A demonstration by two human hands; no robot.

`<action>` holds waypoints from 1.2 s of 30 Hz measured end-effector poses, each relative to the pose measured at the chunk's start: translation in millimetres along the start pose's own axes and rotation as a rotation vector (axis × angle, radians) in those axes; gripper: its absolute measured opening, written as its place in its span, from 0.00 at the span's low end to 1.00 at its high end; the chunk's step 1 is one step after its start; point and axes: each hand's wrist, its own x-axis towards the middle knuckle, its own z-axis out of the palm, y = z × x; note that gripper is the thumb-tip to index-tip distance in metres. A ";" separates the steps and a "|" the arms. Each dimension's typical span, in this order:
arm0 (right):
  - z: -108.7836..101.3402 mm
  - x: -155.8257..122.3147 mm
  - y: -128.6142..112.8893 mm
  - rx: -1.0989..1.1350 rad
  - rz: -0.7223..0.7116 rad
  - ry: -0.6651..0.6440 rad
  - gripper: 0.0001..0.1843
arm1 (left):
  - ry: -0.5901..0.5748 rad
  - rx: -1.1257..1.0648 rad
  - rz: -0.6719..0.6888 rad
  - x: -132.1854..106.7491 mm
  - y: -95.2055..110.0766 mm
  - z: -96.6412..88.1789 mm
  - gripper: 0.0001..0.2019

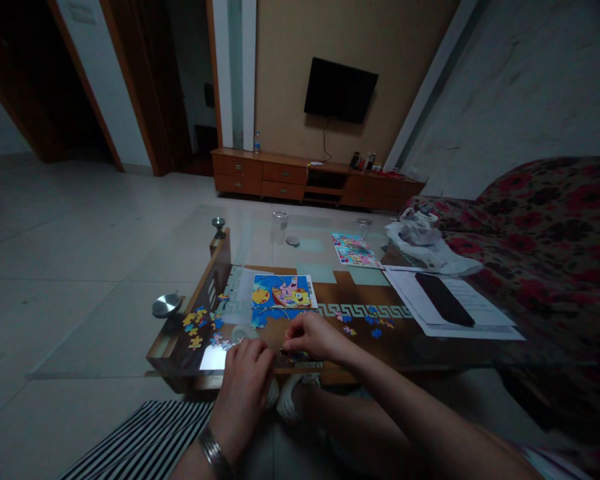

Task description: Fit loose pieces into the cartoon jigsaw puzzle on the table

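Right hand [313,337] pinches a jigsaw piece [294,355] near the glass table's [300,250] edge, just short of the assembled puzzle [283,293]; left hand [243,393] curled beside, grip hidden.

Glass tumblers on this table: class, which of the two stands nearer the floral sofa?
The shorter-looking one, behind the pink puzzle picture, is nearer the floral sofa; the other tumbler stands further left, beside a small round disc.

L hand [243,390] palm down, fingers curled; R hand [314,337] just beside it, fingers pinched, R forearm [405,413] angled in from lower right.
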 end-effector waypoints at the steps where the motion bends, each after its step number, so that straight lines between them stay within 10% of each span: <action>1: -0.2 -0.2 -1.3 0.008 0.002 -0.010 0.04 | -0.010 -0.002 -0.005 0.0 0.4 -0.1 0.10; 36: 8.0 -42.2 10.2 -0.346 -0.051 0.249 0.10 | 0.046 0.029 -0.055 15.0 8.8 6.8 0.05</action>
